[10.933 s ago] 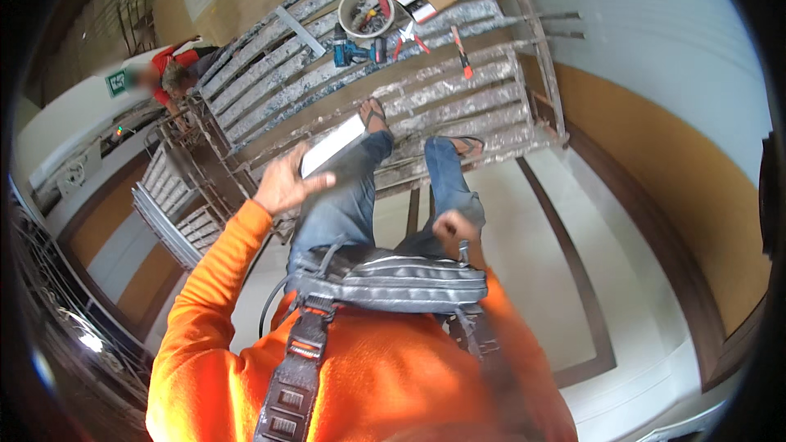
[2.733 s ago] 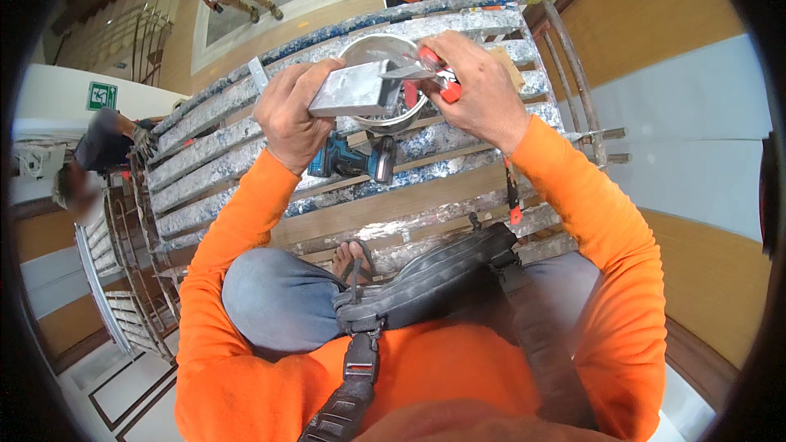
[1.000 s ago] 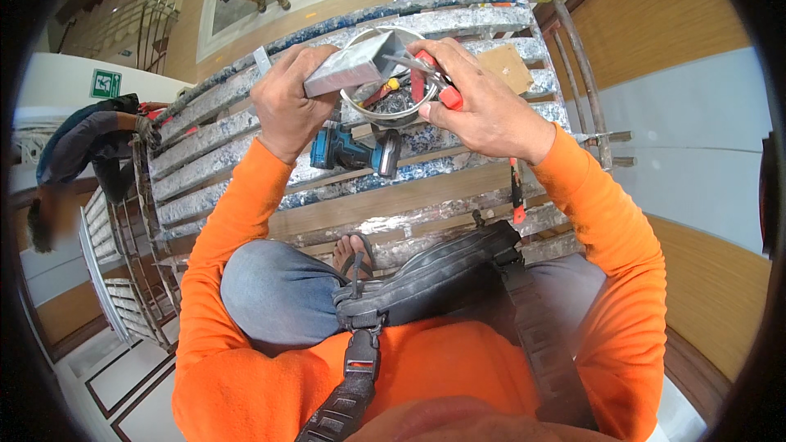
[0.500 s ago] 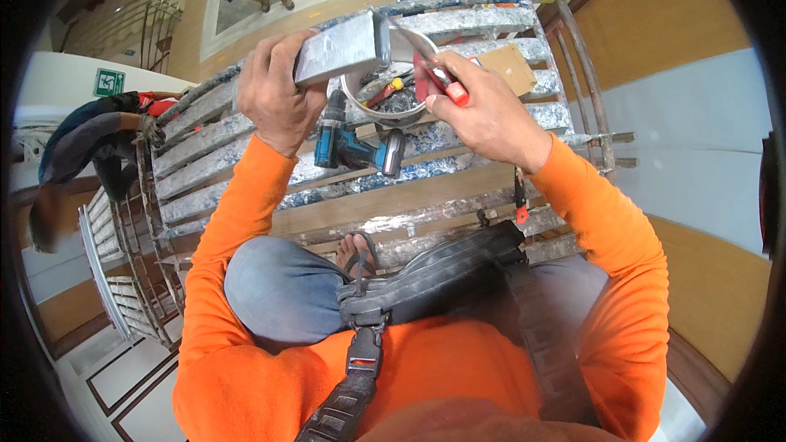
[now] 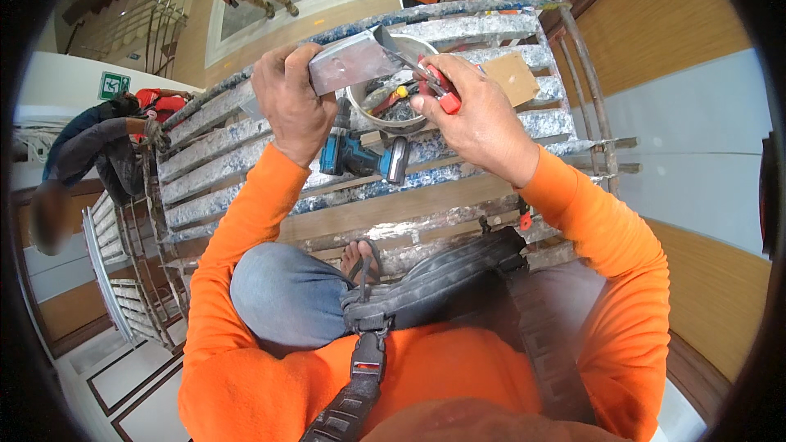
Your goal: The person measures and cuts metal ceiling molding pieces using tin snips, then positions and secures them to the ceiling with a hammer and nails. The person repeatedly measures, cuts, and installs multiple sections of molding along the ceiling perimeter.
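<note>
The left hand was clamped round a grey metal channel, raised over the left side of a bucket. The right hand was wrapped round red-handled snips, blades at the channel's right end; whether they bit the metal, I couldn't quite tell. A blue drill lay near the bucket on the slatted platform.
</note>
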Motion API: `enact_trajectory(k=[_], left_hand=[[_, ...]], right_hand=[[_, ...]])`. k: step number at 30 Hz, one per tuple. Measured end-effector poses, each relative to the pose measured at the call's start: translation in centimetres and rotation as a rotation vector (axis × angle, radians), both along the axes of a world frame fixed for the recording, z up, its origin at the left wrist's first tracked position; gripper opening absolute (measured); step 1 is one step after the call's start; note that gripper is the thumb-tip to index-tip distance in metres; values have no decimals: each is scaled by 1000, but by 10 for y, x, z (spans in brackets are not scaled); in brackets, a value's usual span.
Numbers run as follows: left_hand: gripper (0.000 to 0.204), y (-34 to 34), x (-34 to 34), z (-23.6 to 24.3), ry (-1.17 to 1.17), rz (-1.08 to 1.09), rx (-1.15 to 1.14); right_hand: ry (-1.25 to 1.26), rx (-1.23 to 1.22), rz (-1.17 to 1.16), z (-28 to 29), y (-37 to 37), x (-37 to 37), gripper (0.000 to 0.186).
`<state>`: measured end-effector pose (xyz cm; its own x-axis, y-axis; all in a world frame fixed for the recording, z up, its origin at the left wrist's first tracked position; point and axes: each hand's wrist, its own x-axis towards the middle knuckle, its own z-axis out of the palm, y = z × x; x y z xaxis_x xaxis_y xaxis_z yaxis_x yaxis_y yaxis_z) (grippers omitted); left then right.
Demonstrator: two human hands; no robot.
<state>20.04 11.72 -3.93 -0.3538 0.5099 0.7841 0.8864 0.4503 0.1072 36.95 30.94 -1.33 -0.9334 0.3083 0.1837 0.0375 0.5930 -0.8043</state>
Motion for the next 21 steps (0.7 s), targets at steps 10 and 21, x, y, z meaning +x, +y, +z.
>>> enact_trajectory(k=[10, 21], left_hand=[[55, -3, -6, 6, 52, 78, -24], [52, 2, -1, 0, 63, -24, 34]], right_hand=[[41, 17, 31, 1, 7, 2, 40], [-72, 77, 20, 4, 1, 3, 27]])
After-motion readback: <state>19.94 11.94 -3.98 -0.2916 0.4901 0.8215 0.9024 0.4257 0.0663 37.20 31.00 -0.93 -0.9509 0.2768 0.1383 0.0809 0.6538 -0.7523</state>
